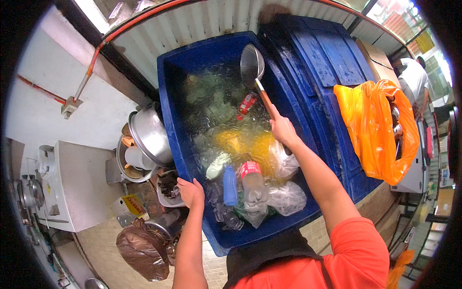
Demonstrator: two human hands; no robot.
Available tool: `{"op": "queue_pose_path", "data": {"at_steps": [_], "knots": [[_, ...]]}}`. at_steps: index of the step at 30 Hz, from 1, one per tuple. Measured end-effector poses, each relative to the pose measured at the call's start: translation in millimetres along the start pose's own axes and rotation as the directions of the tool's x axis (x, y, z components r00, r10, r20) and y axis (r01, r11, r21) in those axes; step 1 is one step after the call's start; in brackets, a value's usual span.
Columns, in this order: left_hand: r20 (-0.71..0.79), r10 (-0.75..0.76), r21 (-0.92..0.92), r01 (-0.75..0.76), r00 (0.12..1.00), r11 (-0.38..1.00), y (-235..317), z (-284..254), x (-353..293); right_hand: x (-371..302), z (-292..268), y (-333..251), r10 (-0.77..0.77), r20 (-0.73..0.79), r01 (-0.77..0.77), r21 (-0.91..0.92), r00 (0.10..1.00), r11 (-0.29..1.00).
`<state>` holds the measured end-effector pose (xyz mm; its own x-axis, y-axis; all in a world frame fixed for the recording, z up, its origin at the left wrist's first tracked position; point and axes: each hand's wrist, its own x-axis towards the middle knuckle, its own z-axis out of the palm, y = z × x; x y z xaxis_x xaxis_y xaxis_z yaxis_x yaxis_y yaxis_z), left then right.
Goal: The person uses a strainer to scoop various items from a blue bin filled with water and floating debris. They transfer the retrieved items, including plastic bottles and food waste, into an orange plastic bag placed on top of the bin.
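My right hand point(285, 132) is wrapped round the wooden handle of a large metal ladle point(252, 62). The ladle's round bowl is over the far right part of a deep blue tub point(166, 111). At the tub's left rim is my left hand point(191, 192), its fingers curled over the edge. Murky water point(211, 91) in the tub holds a red can point(247, 105), a blue bottle point(230, 187), a clear plastic bottle with a red label point(255, 185), yellow bundles point(231, 142) and clear plastic bags point(287, 198). The ladle's bowl looks empty.
A blue lid point(308, 53) lies to the right, bearing an orange plastic bag point(358, 130). Metal pots point(153, 130), a white container point(168, 192) and a brown bag point(139, 248) crowd the tub's left side. Another person point(413, 77) is at the far right.
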<state>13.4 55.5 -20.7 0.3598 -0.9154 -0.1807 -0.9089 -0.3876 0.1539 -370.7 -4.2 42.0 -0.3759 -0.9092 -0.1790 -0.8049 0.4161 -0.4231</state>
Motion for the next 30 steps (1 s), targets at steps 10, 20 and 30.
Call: {"op": "queue_pose_path", "data": {"at_steps": [10, 20, 30], "knots": [[-0.024, 0.024, -0.047, -0.026, 0.999, 0.999, -5.2, 3.9, -0.6, -70.6, -55.5, -0.7, 0.205, 0.529, -0.482, 0.462, 0.823, 0.745], [-0.052, 0.083, -0.032, -0.085, 0.995, 0.996, -7.7, 3.7, -2.0, -11.5, -16.7, 11.9, 0.135, 0.675, -0.676, 0.662, 0.725, 0.324], [-0.076, 0.114, -0.013, -0.115, 0.991, 0.993, -12.2, 10.7, -1.2, 94.8, 18.3, -57.8, 0.12, 0.655, -0.666, 0.73, 0.746, 0.152]]}}
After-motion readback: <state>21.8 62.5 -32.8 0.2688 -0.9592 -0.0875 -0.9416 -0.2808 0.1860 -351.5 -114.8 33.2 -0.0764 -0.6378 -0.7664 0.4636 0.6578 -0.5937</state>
